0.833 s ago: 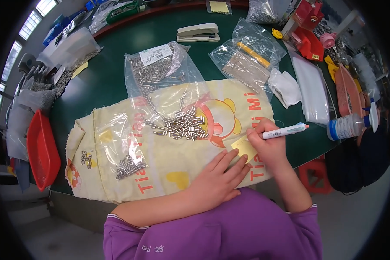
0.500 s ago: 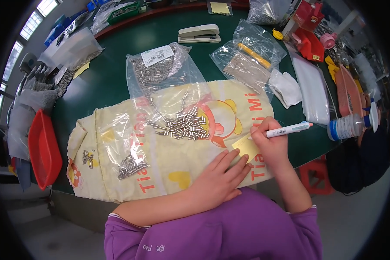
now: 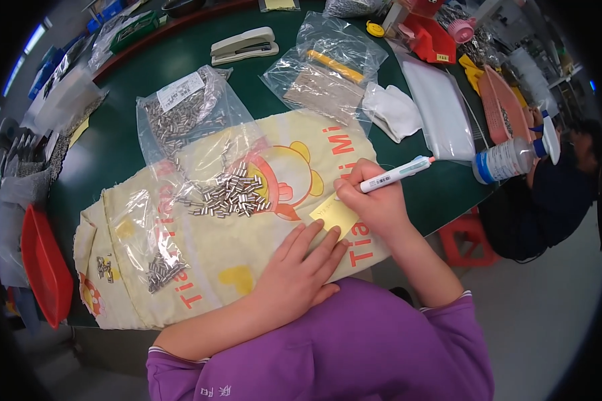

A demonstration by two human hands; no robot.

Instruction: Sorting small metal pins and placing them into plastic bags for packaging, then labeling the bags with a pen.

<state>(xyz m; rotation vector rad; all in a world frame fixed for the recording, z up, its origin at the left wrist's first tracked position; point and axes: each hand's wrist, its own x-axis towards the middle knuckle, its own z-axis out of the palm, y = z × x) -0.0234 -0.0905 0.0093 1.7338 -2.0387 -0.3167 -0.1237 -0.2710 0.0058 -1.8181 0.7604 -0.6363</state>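
Observation:
My right hand (image 3: 374, 202) grips a white multicolour pen (image 3: 396, 175), its writing end down at a small yellow paper slip (image 3: 339, 215). Handwriting shows on the slip's left part. My left hand (image 3: 299, 264) lies flat with fingers stretched, fingertips on the slip's near edge. Under both is a pale yellow cartoon-print cloth (image 3: 221, 244). Left of the slip, a heap of small metal cylinders (image 3: 231, 194) lies on the cloth beside the mouth of a clear bag (image 3: 194, 110) holding more of them. A smaller clear bag (image 3: 144, 230) at the left contains some cylinders too.
A stapler (image 3: 245, 45) stands far back on the green table (image 3: 114, 147). Right of it are a bag with a yellow cutter (image 3: 336, 65), a white cloth (image 3: 391, 110), clear plastic bags (image 3: 435, 110) and a pump bottle (image 3: 505, 160). A red tray (image 3: 45, 267) is at the left; a person (image 3: 562, 200) sits at the right.
The whole view has shifted, so the table things appear farther left. My right hand still holds the pen at the slip, and my left hand stays flat on its edge.

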